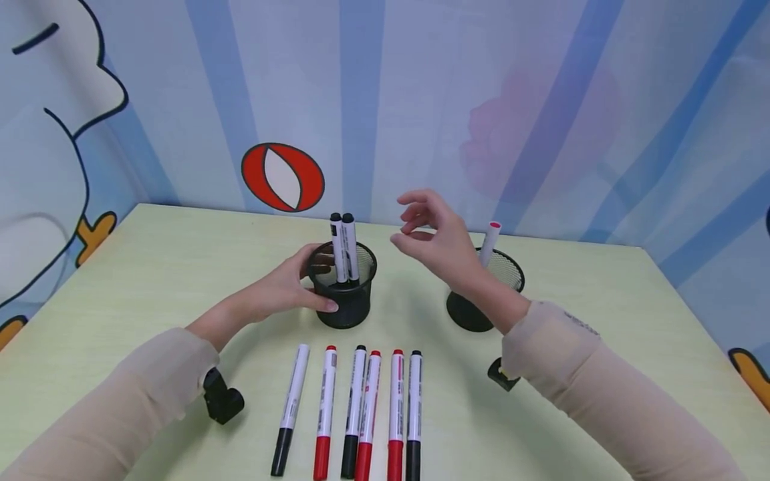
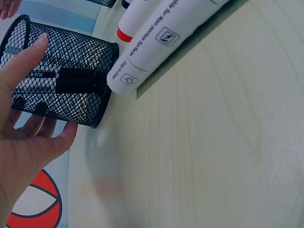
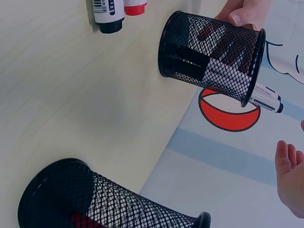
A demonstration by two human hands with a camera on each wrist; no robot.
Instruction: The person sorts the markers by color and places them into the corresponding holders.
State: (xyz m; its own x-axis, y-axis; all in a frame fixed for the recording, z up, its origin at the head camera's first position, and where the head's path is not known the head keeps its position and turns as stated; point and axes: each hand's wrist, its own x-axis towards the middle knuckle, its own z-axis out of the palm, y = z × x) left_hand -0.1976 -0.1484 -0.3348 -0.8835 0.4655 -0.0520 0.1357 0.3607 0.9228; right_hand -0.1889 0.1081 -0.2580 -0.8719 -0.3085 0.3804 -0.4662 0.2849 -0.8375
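Note:
My left hand (image 1: 289,284) grips a black mesh pen cup (image 1: 344,310) from its left side, thumb in front and fingers round the back. Two white markers with black ends (image 1: 351,244) stand upright in that cup, leaning side by side. To the right of it my right hand (image 1: 442,244) is raised in the air, its fingers loosely bent and holding nothing. Behind my right wrist stands a second mesh pen cup (image 1: 466,312), partly hidden by the forearm. One white marker with a red end (image 1: 490,234) sticks up out of it.
Several red and black capped markers, among them a black one (image 1: 290,407) and a red one (image 1: 325,407), lie in a row on the pale table (image 1: 180,267) in front of the cups. A printed backdrop (image 1: 409,100) rises at the table's far edge.

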